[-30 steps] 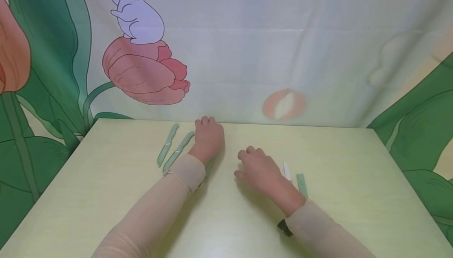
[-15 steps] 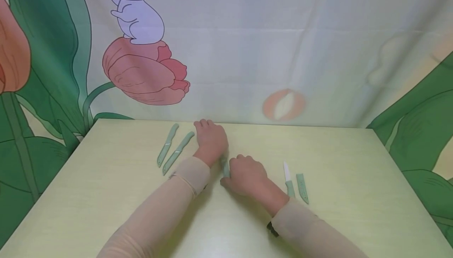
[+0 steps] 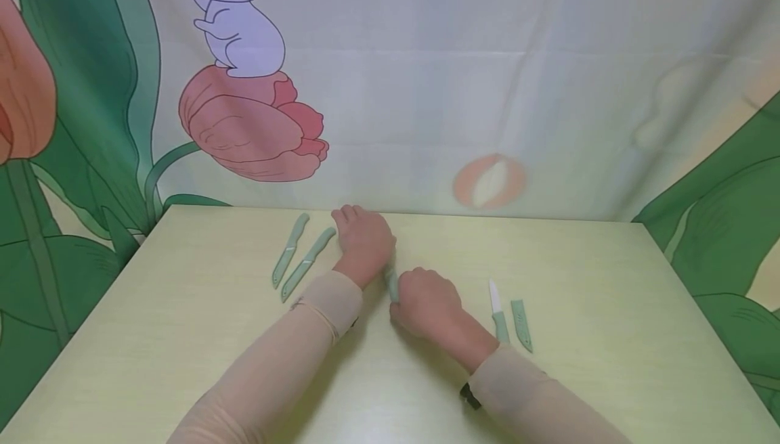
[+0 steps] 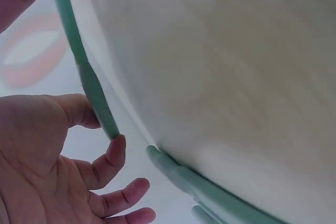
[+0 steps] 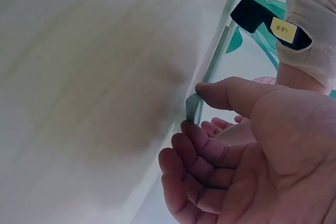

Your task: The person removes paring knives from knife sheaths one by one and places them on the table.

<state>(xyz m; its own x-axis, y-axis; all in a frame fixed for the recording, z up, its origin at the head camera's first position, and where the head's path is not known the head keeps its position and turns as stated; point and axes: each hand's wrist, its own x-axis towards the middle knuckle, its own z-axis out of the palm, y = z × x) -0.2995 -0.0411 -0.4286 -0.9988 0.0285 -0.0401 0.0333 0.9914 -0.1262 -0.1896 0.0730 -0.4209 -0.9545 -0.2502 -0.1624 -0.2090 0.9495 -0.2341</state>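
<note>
Between my two hands is a green sheathed knife [image 3: 392,285], mostly covered by them in the head view. My left hand [image 3: 365,242] pinches the handle end between thumb and index finger, as the left wrist view shows along the knife's handle [image 4: 98,98]. My right hand [image 3: 428,300] pinches the other end, the sheath [image 5: 193,107], between thumb and fingertips, its other fingers curled below. Left of my left hand lie two more sheathed knives [image 3: 291,249], side by side with their handles pointing away. Right of my right hand is an unsheathed knife [image 3: 500,322] with a white blade.
A loose green sheath [image 3: 521,325] lies just right of the bare knife. Everything rests on a pale yellow table [image 3: 597,275]. Behind its far edge hangs a printed cloth [image 3: 396,92] with flowers and a white animal. A dark strap [image 5: 270,24] circles the left wrist.
My right hand has moved left and taken hold of the sheath end, uncovering the bare knife's handle. My left hand has shifted slightly right and nearer.
</note>
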